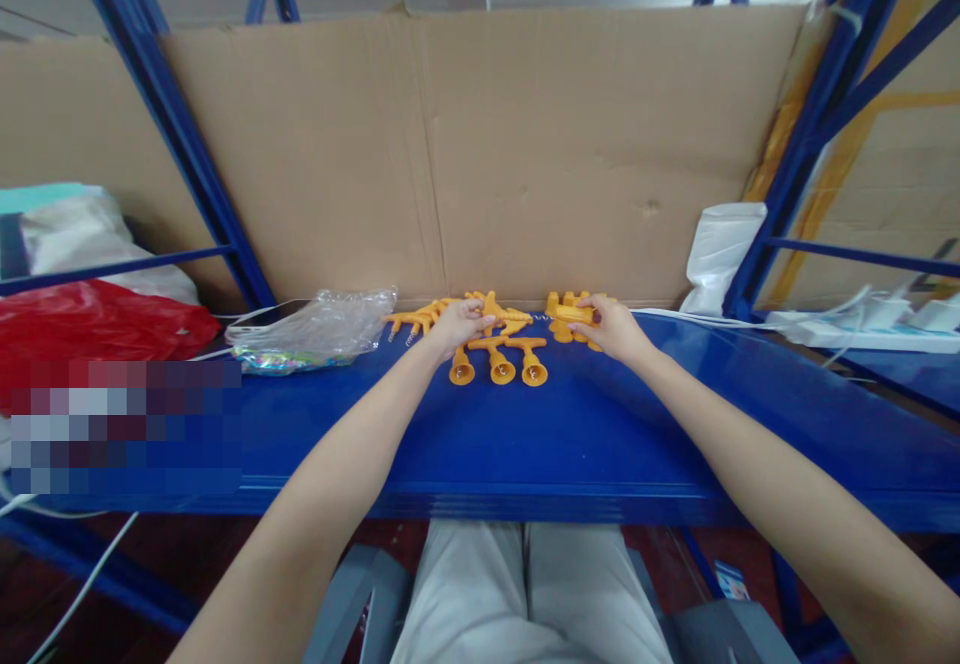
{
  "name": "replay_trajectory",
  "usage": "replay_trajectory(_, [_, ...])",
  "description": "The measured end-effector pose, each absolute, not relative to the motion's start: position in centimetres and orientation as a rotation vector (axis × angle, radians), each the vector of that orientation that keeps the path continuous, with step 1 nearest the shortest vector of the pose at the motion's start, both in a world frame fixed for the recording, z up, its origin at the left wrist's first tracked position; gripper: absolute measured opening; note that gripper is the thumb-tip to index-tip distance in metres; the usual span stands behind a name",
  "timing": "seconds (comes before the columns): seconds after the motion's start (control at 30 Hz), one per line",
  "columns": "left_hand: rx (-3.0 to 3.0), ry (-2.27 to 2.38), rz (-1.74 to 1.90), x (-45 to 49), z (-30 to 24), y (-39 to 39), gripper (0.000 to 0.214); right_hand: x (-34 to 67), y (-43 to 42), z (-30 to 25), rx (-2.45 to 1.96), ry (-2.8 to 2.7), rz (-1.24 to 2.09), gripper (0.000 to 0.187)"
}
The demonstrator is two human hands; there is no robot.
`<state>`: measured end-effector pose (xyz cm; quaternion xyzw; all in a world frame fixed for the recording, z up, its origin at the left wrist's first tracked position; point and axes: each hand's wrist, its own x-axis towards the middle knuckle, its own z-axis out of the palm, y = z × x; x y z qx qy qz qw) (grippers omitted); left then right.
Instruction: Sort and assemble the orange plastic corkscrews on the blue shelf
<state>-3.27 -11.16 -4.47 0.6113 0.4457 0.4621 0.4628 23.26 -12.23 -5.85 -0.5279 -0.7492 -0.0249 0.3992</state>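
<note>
Several orange plastic parts lie at the back of a blue shelf (pixel 525 444), against a cardboard wall. My left hand (pixel 459 326) is closed around one orange part (pixel 491 306) in the middle cluster. Three orange funnel-shaped pieces (pixel 499 364) stand in a row just in front of that hand. More orange pieces (pixel 412 321) fan out to its left. My right hand (pixel 613 326) grips an orange block-like part (pixel 574 314) from the right cluster, fingers wrapped over it.
A clear plastic bag (pixel 315 329) with coloured bits lies left of the parts. A red bag (pixel 90 329) and white bags sit far left. A white bag (pixel 724 254) and a power strip (pixel 855 329) with cables are at right. Blue rack posts (pixel 795 164) flank the shelf.
</note>
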Motion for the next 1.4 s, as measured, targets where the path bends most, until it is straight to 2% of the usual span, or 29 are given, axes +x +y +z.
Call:
replay_trajectory(0.43, [1.479,1.084,1.13,-2.5,-4.6,-11.6,0.01,23.0,-12.2,-6.0,-1.279,-1.947,-0.019,0.027])
replay_trajectory(0.73, [1.492,1.022,1.125,-1.0,-5.2,-12.3,0.019,22.7,-12.5,-6.2,-1.169,-1.988,0.017,0.039])
replay_trajectory(1.2, [1.511,1.012,1.038,-1.8,-4.8,-12.2,0.018,22.5,-13.0,-5.7,-1.197,-2.033,-0.066,0.026])
replay_trajectory(1.4, [1.507,1.015,1.041,-1.6,-4.7,-12.3,0.018,22.4,-13.0,-5.9,-1.176,-2.001,-0.064,0.031])
